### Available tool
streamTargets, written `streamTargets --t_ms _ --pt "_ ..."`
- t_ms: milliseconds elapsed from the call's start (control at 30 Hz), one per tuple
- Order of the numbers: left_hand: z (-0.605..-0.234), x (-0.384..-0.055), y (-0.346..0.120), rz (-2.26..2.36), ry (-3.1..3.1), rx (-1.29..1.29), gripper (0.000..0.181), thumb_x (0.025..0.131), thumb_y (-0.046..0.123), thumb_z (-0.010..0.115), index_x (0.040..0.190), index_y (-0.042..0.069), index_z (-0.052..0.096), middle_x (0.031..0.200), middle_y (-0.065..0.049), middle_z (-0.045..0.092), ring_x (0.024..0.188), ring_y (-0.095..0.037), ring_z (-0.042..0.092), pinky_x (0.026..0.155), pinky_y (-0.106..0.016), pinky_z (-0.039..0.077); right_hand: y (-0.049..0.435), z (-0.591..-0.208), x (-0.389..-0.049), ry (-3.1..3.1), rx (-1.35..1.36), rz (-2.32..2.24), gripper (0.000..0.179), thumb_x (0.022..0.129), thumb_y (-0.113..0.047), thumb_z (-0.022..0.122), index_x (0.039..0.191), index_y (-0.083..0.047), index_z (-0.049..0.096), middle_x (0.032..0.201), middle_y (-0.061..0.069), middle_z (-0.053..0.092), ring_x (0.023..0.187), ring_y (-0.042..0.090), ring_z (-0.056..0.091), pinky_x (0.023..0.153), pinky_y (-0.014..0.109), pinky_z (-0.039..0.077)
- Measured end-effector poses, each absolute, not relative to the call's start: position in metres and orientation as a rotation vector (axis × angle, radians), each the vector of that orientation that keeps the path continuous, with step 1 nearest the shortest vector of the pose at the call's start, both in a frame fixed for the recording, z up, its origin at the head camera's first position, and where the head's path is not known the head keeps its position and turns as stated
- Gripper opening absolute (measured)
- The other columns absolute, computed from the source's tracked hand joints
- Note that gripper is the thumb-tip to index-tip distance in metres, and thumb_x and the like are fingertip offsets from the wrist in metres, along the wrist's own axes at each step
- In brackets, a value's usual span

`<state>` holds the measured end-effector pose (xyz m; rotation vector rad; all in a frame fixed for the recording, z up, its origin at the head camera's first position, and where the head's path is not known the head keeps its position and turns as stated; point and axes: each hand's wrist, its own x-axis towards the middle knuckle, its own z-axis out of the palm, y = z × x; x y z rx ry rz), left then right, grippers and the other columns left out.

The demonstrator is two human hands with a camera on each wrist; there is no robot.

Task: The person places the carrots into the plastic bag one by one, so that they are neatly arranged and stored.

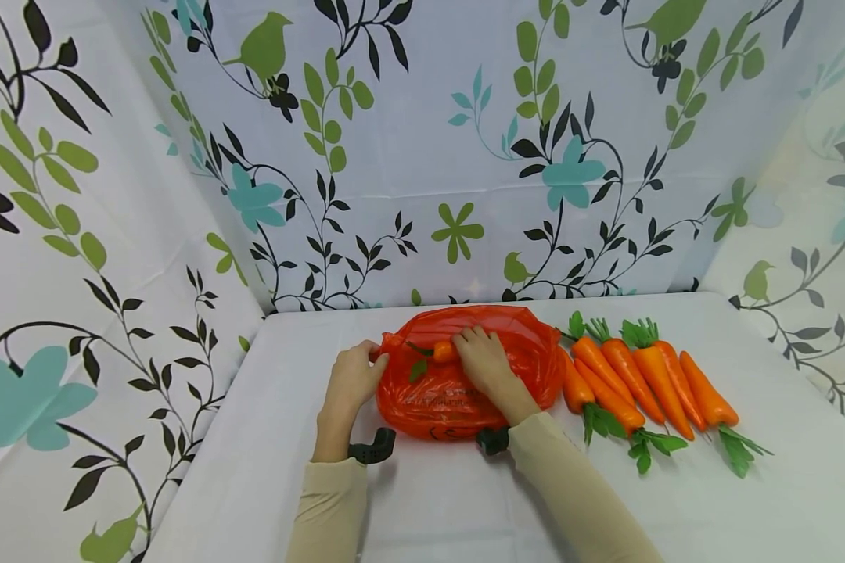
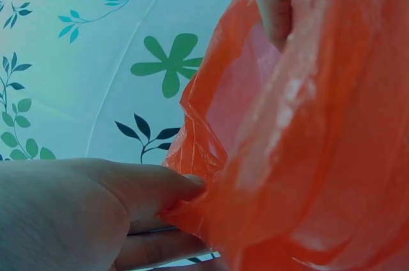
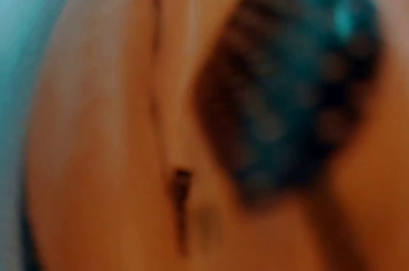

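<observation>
A red plastic bag [image 1: 436, 403] lies on the white table, with dark print on its near side. My left hand [image 1: 352, 375] pinches the bag's left edge between thumb and fingers; the left wrist view shows the gathered plastic [image 2: 192, 210] there. Over the bag, my right hand [image 1: 491, 366] grips an orange carrot [image 1: 445, 352] whose green top points left. Part of this carrot is hidden by the hand. At the bag's open edge in the left wrist view, the right hand [image 2: 276, 2] shows at the top. Blur fills the right wrist view.
Several carrots with leafy green tops [image 1: 658, 379] lie side by side on the table, right of the bag and close to it. A patterned cloth [image 1: 422, 195] with leaves and birds hangs behind the table and at both sides.
</observation>
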<state>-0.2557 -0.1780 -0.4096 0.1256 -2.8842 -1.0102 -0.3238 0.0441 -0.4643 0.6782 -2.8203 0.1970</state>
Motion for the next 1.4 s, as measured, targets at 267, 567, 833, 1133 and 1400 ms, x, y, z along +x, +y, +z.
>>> streamTargets --t_ms 267,567,833,1133,1400 --pt "-0.410 -0.252 -0.177 -1.017 -2.879 0.126 0.034 0.099 0.025 0.059 0.122 0.001 0.066 0.110 -0.015 0.072 0.085 -0.024 0.063 0.080 -0.037 0.060 0.045 -0.465 -0.319 -2.823 0.690 0.210 0.033 0.099 -0.005 0.058 0.131 -0.009 0.061 0.131 0.012 0.063 0.125 0.033 0.053 0.101 0.053 0.048" --pt "-0.411 -0.253 -0.179 -1.001 -2.880 0.114 0.035 0.099 0.025 0.059 0.123 0.001 0.066 0.111 -0.016 0.072 0.086 -0.024 0.063 0.081 -0.038 0.060 0.047 -0.454 -0.309 -2.786 0.704 0.233 0.035 0.098 -0.005 0.059 0.133 -0.010 0.060 0.132 0.011 0.062 0.125 0.031 0.053 0.101 0.051 0.048" --pt "-0.410 -0.252 -0.180 -0.998 -2.895 0.129 0.036 0.100 0.025 0.059 0.125 0.001 0.065 0.113 -0.016 0.072 0.087 -0.024 0.063 0.083 -0.038 0.061 0.052 -0.437 -0.296 -2.733 0.744 0.254 0.036 0.095 -0.009 0.066 0.130 -0.012 0.064 0.130 0.009 0.063 0.123 0.030 0.054 0.102 0.050 0.048" --pt "-0.410 -0.254 -0.181 -0.988 -2.876 0.099 0.035 0.099 0.025 0.059 0.124 0.000 0.065 0.113 -0.016 0.072 0.089 -0.025 0.065 0.084 -0.039 0.061 0.070 -0.419 -0.280 -2.605 0.749 0.314 0.038 0.090 -0.014 0.072 0.128 -0.010 0.065 0.128 0.010 0.063 0.123 0.031 0.055 0.102 0.052 0.048" --pt "-0.410 -0.254 -0.180 -0.985 -2.874 0.095 0.035 0.099 0.025 0.059 0.124 0.000 0.065 0.114 -0.017 0.072 0.093 -0.027 0.066 0.087 -0.042 0.060 0.095 -0.411 -0.269 -2.564 0.689 0.377 0.038 0.091 -0.016 0.072 0.127 -0.008 0.066 0.128 0.013 0.063 0.120 0.033 0.056 0.098 0.053 0.048"
